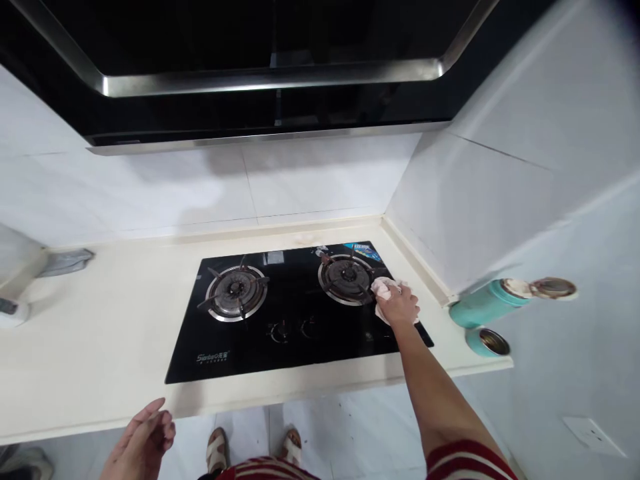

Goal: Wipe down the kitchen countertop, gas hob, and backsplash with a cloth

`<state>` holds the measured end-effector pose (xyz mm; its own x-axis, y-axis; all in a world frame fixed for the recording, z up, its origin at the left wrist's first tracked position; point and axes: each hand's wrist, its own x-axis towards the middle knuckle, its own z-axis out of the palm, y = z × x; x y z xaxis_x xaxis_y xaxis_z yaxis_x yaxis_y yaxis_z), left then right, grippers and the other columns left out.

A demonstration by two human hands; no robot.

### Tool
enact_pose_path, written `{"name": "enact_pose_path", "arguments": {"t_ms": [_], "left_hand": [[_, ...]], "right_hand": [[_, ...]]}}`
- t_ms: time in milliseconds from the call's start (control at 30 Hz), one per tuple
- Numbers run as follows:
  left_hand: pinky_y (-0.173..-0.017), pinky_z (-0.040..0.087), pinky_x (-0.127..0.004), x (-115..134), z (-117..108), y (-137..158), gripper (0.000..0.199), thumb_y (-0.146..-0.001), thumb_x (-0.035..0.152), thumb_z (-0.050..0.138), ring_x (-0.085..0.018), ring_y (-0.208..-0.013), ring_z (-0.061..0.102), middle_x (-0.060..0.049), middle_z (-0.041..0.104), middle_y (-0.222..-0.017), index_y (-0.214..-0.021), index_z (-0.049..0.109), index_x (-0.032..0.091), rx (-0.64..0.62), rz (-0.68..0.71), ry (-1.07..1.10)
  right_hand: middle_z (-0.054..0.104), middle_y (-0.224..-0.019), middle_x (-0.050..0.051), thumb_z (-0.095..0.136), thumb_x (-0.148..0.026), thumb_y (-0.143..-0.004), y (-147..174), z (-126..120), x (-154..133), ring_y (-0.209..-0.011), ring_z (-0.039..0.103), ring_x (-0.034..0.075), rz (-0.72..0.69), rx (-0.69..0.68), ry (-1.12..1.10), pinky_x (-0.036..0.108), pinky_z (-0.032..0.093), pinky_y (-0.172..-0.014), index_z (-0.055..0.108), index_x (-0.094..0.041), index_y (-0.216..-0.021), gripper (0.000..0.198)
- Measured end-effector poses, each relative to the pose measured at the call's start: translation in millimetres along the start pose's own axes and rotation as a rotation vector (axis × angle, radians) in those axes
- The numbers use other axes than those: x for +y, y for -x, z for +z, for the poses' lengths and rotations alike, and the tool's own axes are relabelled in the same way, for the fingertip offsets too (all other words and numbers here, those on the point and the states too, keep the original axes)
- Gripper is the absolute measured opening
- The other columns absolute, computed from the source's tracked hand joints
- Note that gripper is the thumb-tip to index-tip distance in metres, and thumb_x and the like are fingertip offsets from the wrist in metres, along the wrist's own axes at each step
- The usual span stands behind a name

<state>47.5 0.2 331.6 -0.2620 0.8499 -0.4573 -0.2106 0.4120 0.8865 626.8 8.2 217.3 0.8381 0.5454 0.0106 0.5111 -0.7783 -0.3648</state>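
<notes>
My right hand (399, 307) presses a crumpled pinkish-white cloth (381, 287) onto the right side of a black glass gas stove (295, 300), close beside the right burner (347, 277). Part of the cloth is hidden under the fingers. The left burner (237, 292) has a dark pan support, and the knobs (281, 331) lie between and in front of the burners. My left hand (145, 437) hovers at the counter's front edge, left of the stove. Its fingers are loosely bent and apart, with nothing seen in them.
A black range hood (270, 110) hangs above the stove. To the right, a teal flask (487, 301) with its lid flipped back stands beside a teal cup (489, 342). A folded grey cloth (67, 261) lies at the left on the cream counter (110, 320). White walls enclose the back and right.
</notes>
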Motion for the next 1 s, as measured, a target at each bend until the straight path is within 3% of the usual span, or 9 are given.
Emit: {"name": "enact_pose_path", "arguments": {"t_ms": [267,467,567,733,867,1000], "left_hand": [[-0.051,0.044,-0.023,3.2,-40.2,-17.4,0.056,-0.053,0.036,0.086,-0.013,-0.06,0.054,0.003,0.062,-0.07,-0.102,0.064,0.022,0.037,-0.026,0.088],[-0.051,0.04,-0.023,20.3,-48.4,-29.7,0.057,-0.052,0.031,0.085,-0.011,-0.057,0.052,0.004,0.06,-0.067,-0.101,0.061,0.018,-0.013,-0.028,0.17],[-0.051,0.037,-0.022,28.1,-67.1,-33.4,0.055,-0.053,0.031,0.083,-0.009,-0.055,0.049,0.005,0.059,-0.065,-0.099,0.06,0.016,-0.047,-0.013,0.214],[-0.052,0.034,-0.023,31.0,-129.9,-51.9,0.05,-0.059,0.034,0.081,-0.008,-0.053,0.046,0.006,0.056,-0.063,-0.1,0.059,0.016,-0.023,0.012,0.26],[-0.052,0.035,-0.022,25.1,-186.3,-71.0,0.052,-0.059,0.033,0.081,-0.009,-0.055,0.049,0.005,0.058,-0.067,-0.103,0.058,0.017,0.045,-0.03,0.291],[-0.054,0.038,-0.022,23.6,-229.5,-85.0,0.047,-0.059,0.031,0.078,-0.011,-0.056,0.053,0.004,0.059,-0.067,-0.1,0.059,0.018,0.147,-0.096,0.318]], "right_hand": [[0.046,-0.144,0.012,0.06,-0.049,-0.085,106.1,11.8,20.6,-0.116,0.049,0.038,-0.062,0.191,0.134,0.052,0.046,-0.091,0.065,-0.026,-0.128,0.049],[0.051,-0.132,0.016,0.063,-0.043,-0.083,205.6,36.0,-25.1,-0.115,0.052,0.035,-0.267,0.252,0.134,0.046,0.045,-0.091,0.068,-0.022,-0.121,0.044],[0.051,-0.13,0.018,0.061,-0.047,-0.084,254.2,57.5,-53.2,-0.119,0.051,0.035,-0.433,0.279,0.097,0.049,0.045,-0.094,0.067,-0.019,-0.121,0.046],[0.052,-0.13,0.018,0.059,-0.045,-0.082,337.8,97.8,-117.4,-0.112,0.054,0.037,-0.596,0.162,0.033,0.052,0.05,-0.089,0.067,-0.025,-0.12,0.044],[0.055,-0.13,0.013,0.063,-0.036,-0.077,412.7,122.4,-199.0,-0.108,0.055,0.04,-0.731,0.029,-0.064,0.057,0.05,-0.087,0.069,-0.036,-0.114,0.038],[0.056,-0.131,0.012,0.065,-0.03,-0.077,470.5,143.3,-284.6,-0.111,0.054,0.039,-0.994,-0.124,-0.247,0.057,0.047,-0.095,0.069,-0.033,-0.115,0.038]]}}
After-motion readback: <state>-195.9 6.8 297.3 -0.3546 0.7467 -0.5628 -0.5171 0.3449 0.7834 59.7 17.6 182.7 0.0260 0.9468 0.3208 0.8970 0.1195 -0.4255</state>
